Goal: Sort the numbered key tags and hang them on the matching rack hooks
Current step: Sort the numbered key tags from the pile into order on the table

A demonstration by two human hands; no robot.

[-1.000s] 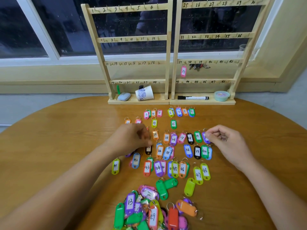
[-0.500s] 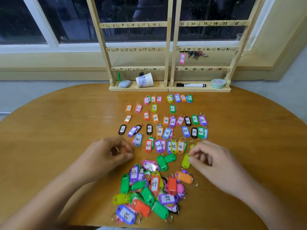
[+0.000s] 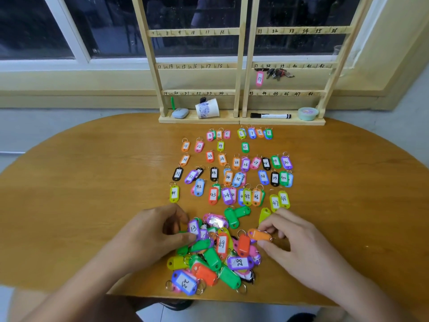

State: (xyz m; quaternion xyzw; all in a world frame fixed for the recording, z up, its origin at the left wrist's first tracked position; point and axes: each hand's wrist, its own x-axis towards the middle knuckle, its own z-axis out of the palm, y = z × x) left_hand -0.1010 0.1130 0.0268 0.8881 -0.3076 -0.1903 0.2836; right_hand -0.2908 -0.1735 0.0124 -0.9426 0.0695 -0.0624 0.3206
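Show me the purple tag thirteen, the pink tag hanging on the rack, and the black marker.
purple tag 13 (image 3: pixel 193 228), head view, on its white number label.
pink tag 37 (image 3: pixel 259 79), head view, on the middle of its label.
black marker (image 3: pixel 270 116), head view, on its white barrel.

Rack (image 3: pixel 197 32): rails are showing 7–24 and 31–48.
Hung tag (image 3: pixel 259 79): is reading 37.
Pile (image 3: pixel 221 244): tags are showing 13, 29, 28, 22.
Rows (image 3: pixel 262 176): tags are running 3 to 48.
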